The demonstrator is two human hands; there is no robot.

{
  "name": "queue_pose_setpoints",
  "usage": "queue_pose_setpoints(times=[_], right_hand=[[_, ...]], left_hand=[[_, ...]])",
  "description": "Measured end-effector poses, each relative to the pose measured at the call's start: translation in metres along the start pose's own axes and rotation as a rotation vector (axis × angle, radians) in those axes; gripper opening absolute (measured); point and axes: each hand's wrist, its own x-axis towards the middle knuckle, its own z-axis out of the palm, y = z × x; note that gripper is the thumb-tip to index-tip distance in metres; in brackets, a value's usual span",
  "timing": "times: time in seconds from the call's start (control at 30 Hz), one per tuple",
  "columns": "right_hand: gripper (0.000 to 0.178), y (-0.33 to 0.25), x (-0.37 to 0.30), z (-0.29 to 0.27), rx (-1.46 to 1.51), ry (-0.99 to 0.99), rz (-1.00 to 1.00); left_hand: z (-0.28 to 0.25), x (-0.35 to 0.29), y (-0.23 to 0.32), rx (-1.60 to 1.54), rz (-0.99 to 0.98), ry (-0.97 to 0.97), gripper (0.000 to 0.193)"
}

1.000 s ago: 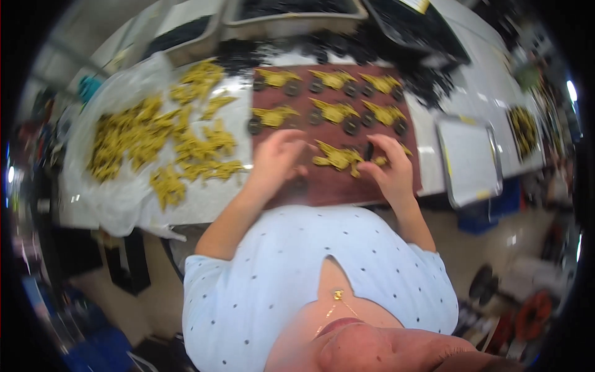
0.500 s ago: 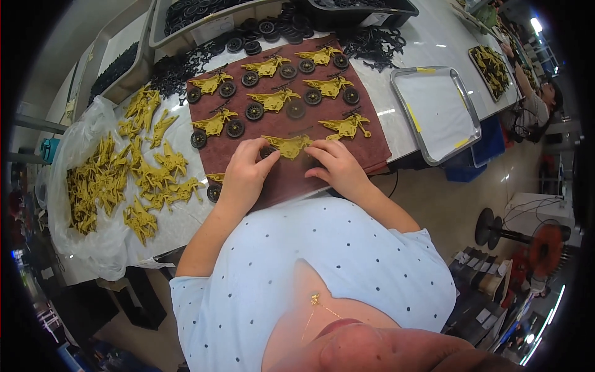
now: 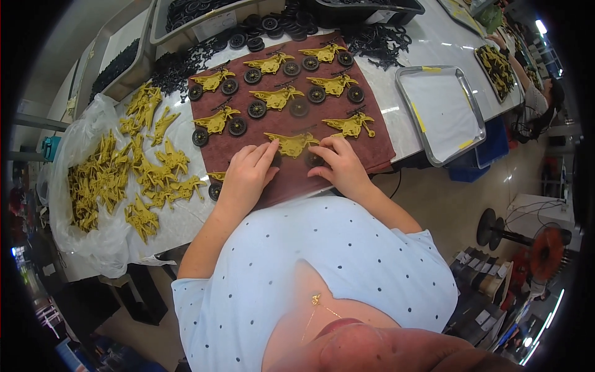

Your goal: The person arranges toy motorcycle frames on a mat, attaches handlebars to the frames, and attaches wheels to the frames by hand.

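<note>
A yellow toy motorcycle body (image 3: pixel 292 145) with a dark handlebar lies on the dark red cloth (image 3: pixel 372 139) between my hands. My left hand (image 3: pixel 246 177) is closed at its left end, the index fingertip on the yellow plastic; a dark wheel partly shows beside those fingers. At the other end my right hand (image 3: pixel 341 162) pinches a black wheel (image 3: pixel 315 159) between thumb and fingers, close against the body. How the wheels sit on the body is hidden by my fingers. Beyond, several toy motorcycles (image 3: pixel 276 98) lie in rows; a yellow one (image 3: pixel 350 126) at the right shows no black wheels.
Loose yellow bodies (image 3: pixel 96 186) spill from a clear plastic bag (image 3: pixel 102 251) at the left. Black wheels (image 3: pixel 255 43) and small black parts (image 3: pixel 378 46) lie at the back, near grey bins (image 3: pixel 238 15). A paper-lined metal tray (image 3: pixel 443 115) stands right. Another person (image 3: pixel 536 102) is far right.
My left fingers have shifted from pinching beside the rear wheel onto the yellow body's end. A black wheel now shows in my right hand at the other end. The view has moved slightly.
</note>
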Motion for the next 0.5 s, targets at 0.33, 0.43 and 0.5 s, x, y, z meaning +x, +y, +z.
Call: queue_pose_setpoints(times=[0.33, 0.43, 0.5], right_hand=[[0.049, 0.0009, 0.0010, -0.0015, 0.008, -0.034, -0.005], [0.049, 0.0020, 0.0018, -0.0031, -0.002, -0.030, -0.027], [0.047, 0.0010, 0.0043, -0.0078, 0.063, -0.016, 0.024]], left_hand=[[0.0095, -0.0012, -0.0074, 0.071, -0.081, 0.010, 0.044], [0.0064, 0.0028, -0.0056, 0.079, -0.140, 0.022, 0.042], [0.0061, 0.0045, -0.0065, 0.046, -0.146, 0.003, 0.042]])
